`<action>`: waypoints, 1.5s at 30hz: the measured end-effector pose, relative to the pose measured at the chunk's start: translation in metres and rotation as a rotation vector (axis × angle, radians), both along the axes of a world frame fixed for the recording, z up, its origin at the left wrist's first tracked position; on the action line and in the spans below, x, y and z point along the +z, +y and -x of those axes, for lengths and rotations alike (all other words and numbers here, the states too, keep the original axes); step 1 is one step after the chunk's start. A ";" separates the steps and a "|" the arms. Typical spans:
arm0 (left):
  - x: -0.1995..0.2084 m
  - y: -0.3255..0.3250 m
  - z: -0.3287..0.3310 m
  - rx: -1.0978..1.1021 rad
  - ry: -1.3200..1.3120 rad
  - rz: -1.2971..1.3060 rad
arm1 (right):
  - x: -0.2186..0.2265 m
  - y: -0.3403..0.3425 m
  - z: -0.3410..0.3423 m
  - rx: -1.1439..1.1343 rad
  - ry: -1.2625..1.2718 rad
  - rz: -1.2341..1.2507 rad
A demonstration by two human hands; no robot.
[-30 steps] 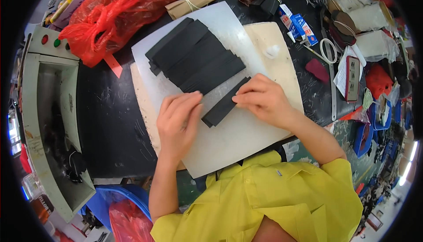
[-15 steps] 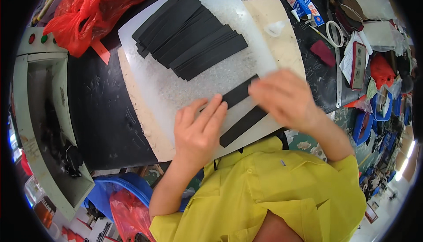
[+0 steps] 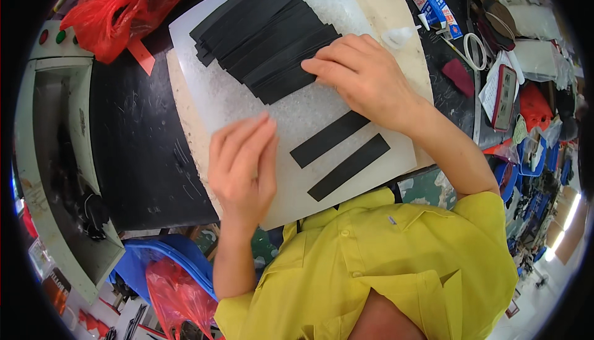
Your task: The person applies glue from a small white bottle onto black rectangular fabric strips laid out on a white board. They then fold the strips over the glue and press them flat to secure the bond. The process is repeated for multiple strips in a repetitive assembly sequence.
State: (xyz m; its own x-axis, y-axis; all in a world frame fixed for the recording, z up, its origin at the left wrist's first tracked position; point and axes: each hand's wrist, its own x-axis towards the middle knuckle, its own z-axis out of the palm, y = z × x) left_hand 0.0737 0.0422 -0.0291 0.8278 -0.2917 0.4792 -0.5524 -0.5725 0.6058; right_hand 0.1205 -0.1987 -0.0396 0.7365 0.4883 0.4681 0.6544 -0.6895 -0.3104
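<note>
A fanned pile of black strips (image 3: 263,34) lies on a whitish translucent sheet (image 3: 281,114). My right hand (image 3: 371,80) is at the pile's right end, thumb and fingers closed on the end of a strip there; the fingertips partly hide the grip. Nearer to me, two single black strips lie slanted and apart, the upper strip (image 3: 328,139) partly under my right wrist and the lower strip (image 3: 349,167) fully in sight. To their left, my left hand (image 3: 242,167) hovers over the sheet with nothing in it, fingers stretched out and slightly blurred.
Under the sheet is a cream board (image 3: 405,21) on a black tabletop (image 3: 145,148). Blue-and-white boxes (image 3: 433,6), a white ring (image 3: 475,52) and a metal ruler (image 3: 477,108) lie at right. Red plastic bags (image 3: 117,15) sit far left; a blue bin (image 3: 139,259) stands below.
My right hand has moved up from the near strips to the pile. My left hand has let go of the upper strip and drawn back left. That strip now lies flat, slightly lower.
</note>
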 end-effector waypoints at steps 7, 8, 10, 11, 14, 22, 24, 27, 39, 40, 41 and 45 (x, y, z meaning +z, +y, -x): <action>0.000 -0.003 -0.044 -0.077 0.057 -0.098 | 0.027 -0.002 0.014 0.004 0.084 -0.055; 0.000 -0.002 -0.045 -0.061 0.093 -0.096 | 0.026 -0.003 0.019 0.018 0.135 -0.053; -0.005 -0.002 -0.047 -0.093 -0.024 -0.174 | 0.019 -0.004 0.029 0.038 0.236 -0.047; -0.008 -0.003 -0.048 -0.112 -0.083 -0.211 | 0.016 -0.006 0.029 0.079 0.234 -0.048; -0.018 -0.009 -0.049 -0.052 -0.107 -0.148 | 0.003 -0.014 0.015 -0.063 0.078 -0.075; -0.006 -0.011 -0.067 -0.054 -0.009 -0.115 | -0.003 -0.016 -0.027 -0.080 -0.034 -0.031; -0.004 -0.010 -0.066 -0.047 0.009 -0.111 | 0.005 -0.014 -0.021 -0.080 -0.147 0.014; -0.004 -0.007 -0.057 -0.089 -0.179 -0.230 | 0.002 -0.017 -0.010 -0.047 -0.148 0.046; -0.003 -0.013 -0.038 -0.079 0.049 -0.133 | 0.005 -0.018 0.008 -0.141 0.043 0.000; -0.002 -0.013 -0.041 -0.063 0.074 -0.113 | 0.009 -0.014 0.006 -0.157 0.103 -0.050; -0.003 -0.012 -0.041 -0.068 0.047 -0.115 | 0.011 -0.014 0.005 -0.144 0.084 -0.015; 0.001 -0.014 -0.045 -0.069 -0.060 -0.129 | 0.017 -0.017 -0.001 -0.078 0.039 -0.085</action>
